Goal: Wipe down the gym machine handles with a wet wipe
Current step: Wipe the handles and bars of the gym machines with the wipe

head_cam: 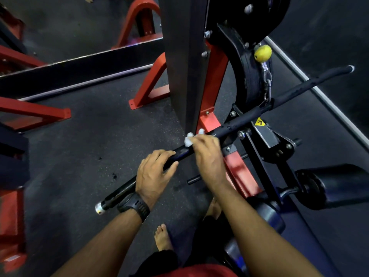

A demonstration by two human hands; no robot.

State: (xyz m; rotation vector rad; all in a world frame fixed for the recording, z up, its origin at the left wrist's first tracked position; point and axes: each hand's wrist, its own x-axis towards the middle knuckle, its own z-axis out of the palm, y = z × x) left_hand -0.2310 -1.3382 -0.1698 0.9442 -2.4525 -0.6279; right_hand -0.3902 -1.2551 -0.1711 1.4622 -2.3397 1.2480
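A long black pull-down bar point(235, 129) runs diagonally from a chrome end cap at lower left to the upper right. My left hand point(154, 172), with a black watch on the wrist, grips the bar's left part, fingers curled over it. Just to the right, my right hand point(207, 154) wraps around the bar with a crumpled white wet wipe point(189, 139) under its fingers; bits of the wipe stick out past the fingertips. The bar hangs from a cable with a yellow stopper ball point(262, 53).
The machine's grey upright column point(183, 62) and red frame point(214, 80) stand right behind the bar. Black thigh pads point(337, 185) and the seat lie at right. Red equipment legs point(36, 112) sit on the dark rubber floor at left. My bare feet are below.
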